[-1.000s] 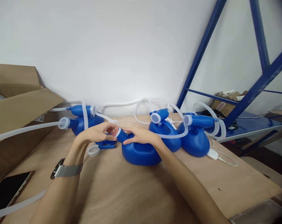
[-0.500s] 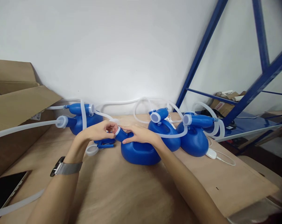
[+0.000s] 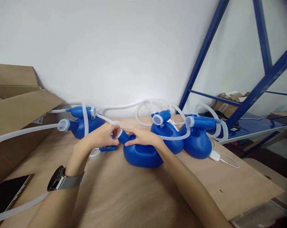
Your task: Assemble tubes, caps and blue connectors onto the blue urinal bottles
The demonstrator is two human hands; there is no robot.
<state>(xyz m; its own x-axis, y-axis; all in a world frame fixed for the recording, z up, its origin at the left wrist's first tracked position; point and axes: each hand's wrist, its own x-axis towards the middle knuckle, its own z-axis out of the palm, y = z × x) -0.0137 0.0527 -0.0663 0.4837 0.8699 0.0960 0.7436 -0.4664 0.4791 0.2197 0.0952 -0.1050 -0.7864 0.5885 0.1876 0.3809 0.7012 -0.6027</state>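
A blue plastic urinal bottle lies on the table before me, its neck tilted up to the left. Wrapped over the base of that neck is my right hand, closed on the bottle. My left hand is closed at the neck's mouth, its fingers pinching the white ring there. Part of the ring is hidden behind the fingers. Below my left hand lies a blue piece with a round white cap.
Similar blue bottles with clear tubes stand left, behind and right. A cardboard box is at the left, a phone in front of it. A white charger and a blue metal rack are at the right.
My left hand has turned about the bottle's mouth, its wrist rolling so the watch face shows more. My right hand keeps its hold; the bottle has barely moved.
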